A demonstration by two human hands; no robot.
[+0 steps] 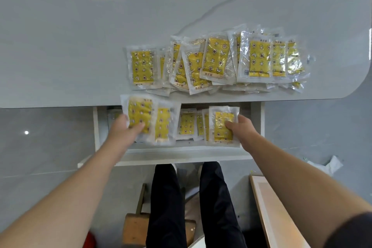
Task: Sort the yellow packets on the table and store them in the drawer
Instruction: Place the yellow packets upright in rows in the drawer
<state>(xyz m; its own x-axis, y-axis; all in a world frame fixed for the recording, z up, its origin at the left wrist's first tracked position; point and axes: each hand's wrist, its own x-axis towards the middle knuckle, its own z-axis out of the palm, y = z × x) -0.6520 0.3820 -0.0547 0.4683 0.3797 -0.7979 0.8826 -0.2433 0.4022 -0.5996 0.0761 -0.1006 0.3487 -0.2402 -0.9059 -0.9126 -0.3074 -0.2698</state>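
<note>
Several yellow packets in clear wrappers lie overlapping along the near edge of the grey table. Below that edge a white drawer stands pulled out, with several packets lying inside it. My left hand holds a small stack of packets over the drawer's left part, thumb on top. My right hand grips another packet stack over the drawer's right part, thumb pressed on the yellow face.
My legs in dark trousers are under the drawer, above a wooden stool. A pale wooden board stands at the lower right, with crumpled white plastic on the floor beside it.
</note>
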